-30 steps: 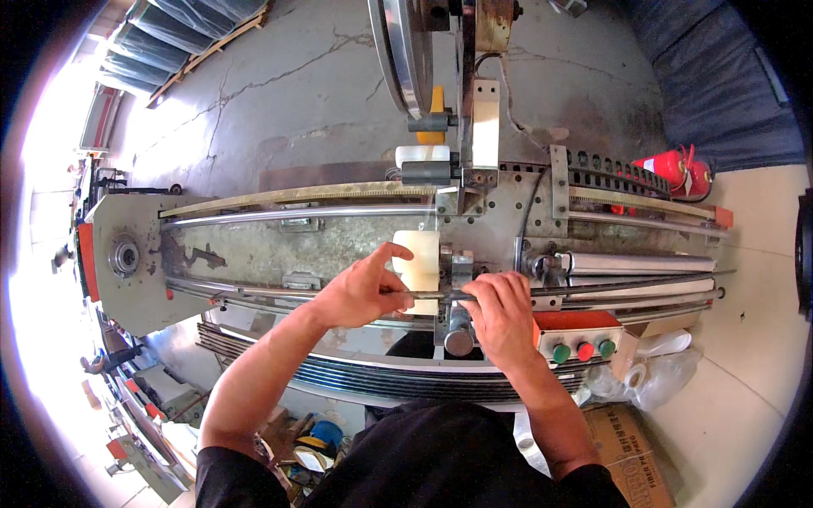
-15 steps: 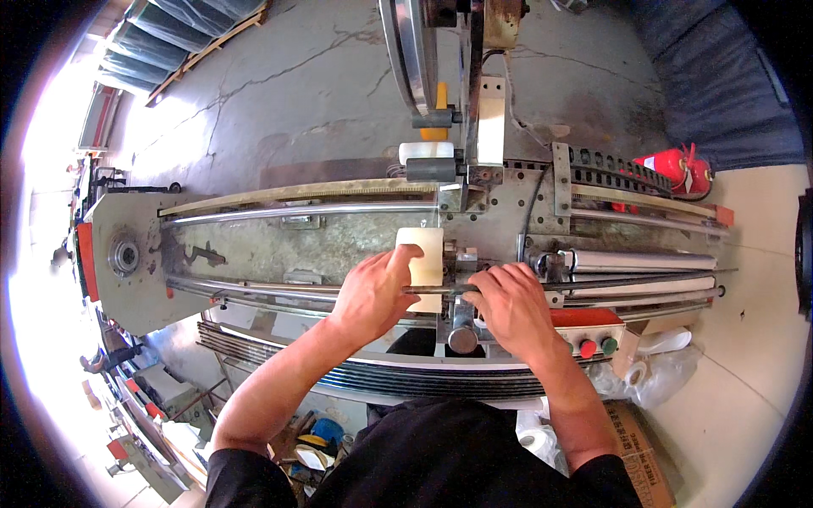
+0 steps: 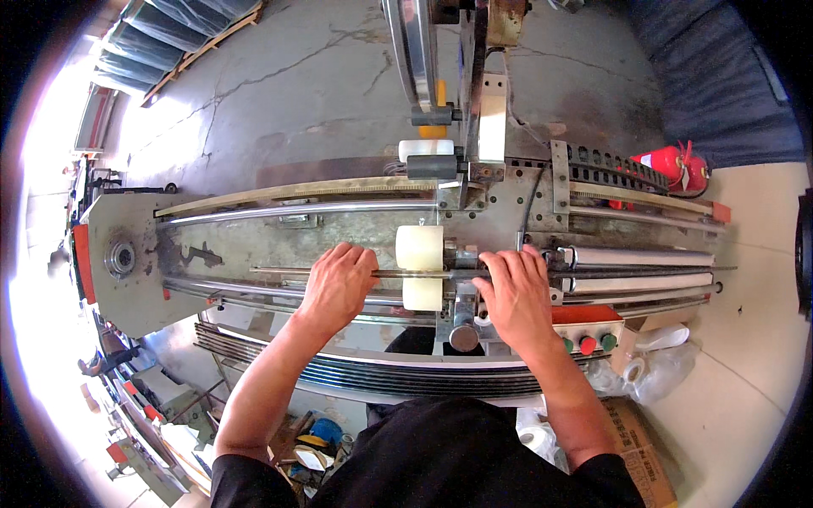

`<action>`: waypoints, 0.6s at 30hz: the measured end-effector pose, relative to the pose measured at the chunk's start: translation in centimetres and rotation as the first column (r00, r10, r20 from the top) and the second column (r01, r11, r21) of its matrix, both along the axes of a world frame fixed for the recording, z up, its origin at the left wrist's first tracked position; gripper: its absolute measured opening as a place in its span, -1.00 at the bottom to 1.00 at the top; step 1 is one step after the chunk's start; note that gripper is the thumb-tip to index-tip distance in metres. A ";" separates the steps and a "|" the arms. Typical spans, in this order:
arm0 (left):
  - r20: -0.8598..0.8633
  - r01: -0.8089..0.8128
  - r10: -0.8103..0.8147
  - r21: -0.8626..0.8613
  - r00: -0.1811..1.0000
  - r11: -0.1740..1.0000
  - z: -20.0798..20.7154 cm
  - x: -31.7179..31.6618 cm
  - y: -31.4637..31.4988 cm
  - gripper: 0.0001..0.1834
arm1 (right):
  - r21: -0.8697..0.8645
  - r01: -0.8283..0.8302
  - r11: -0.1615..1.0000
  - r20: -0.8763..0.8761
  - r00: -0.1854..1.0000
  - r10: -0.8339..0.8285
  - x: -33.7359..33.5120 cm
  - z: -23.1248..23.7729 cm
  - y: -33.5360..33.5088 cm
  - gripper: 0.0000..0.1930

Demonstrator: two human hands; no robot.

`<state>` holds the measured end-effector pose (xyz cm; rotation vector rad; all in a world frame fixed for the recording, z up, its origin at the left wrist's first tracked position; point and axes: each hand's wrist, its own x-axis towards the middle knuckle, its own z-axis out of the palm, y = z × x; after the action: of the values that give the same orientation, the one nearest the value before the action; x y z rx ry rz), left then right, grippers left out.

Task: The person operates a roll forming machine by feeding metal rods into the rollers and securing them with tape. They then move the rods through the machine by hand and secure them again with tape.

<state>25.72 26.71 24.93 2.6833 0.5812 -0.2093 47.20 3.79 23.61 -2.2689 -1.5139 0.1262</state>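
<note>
A long thin metal rod (image 3: 411, 273) runs level across the machine, passing over a cream-coloured roller (image 3: 420, 245). My left hand (image 3: 341, 284) is wrapped round the rod left of the roller, and the rod's bare end sticks out beyond it. My right hand (image 3: 518, 292) lies over the rod's dark, thicker stretch (image 3: 610, 273), right of the roller, with the thumb tucked in beside it. Between my hands, a metal clamp-like fitting (image 3: 464, 292) with a round knob (image 3: 463, 339) stands next to the roller. My palms hide parts of the rod.
Steel guide rails (image 3: 296, 212) span the machine bed. Right of my right hand are white rollers (image 3: 639, 256) and a red-topped control box (image 3: 586, 317) with buttons. A wheel (image 3: 413, 59) rises behind. Dark rods (image 3: 381, 378) lie along the front; a fire extinguisher (image 3: 677, 165) stands far right.
My left hand has moved left, away from the roller, and the rod's end now shows past it. My right hand has shifted slightly right and up.
</note>
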 end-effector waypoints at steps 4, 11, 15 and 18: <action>0.084 -0.026 0.020 0.072 0.996 0.997 -2.0 0.1 -0.4 -0.61 | -0.106 -0.049 0.993 0.017 0.999 0.051 0.9 -1.3 -1.3 -0.77; 0.197 0.094 -0.099 0.035 0.975 0.995 -1.5 0.4 -7.5 -0.03 | 0.070 -0.013 0.997 0.091 0.996 0.007 0.9 -2.8 -0.8 -0.79; 0.091 0.142 -0.161 0.187 0.983 0.972 -5.0 0.2 -8.4 -0.02 | 0.116 0.091 0.989 0.071 0.992 -0.100 -0.4 -2.1 -2.2 -0.59; 0.082 0.112 -0.128 0.172 0.988 0.979 -5.0 0.5 -8.7 -0.01 | 0.169 0.189 0.967 0.031 0.980 -0.197 -1.9 -0.5 -6.9 -0.40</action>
<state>26.18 18.06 19.88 2.8761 0.4252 -0.0702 45.27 -3.09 23.09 -2.2832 -1.2661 -0.1069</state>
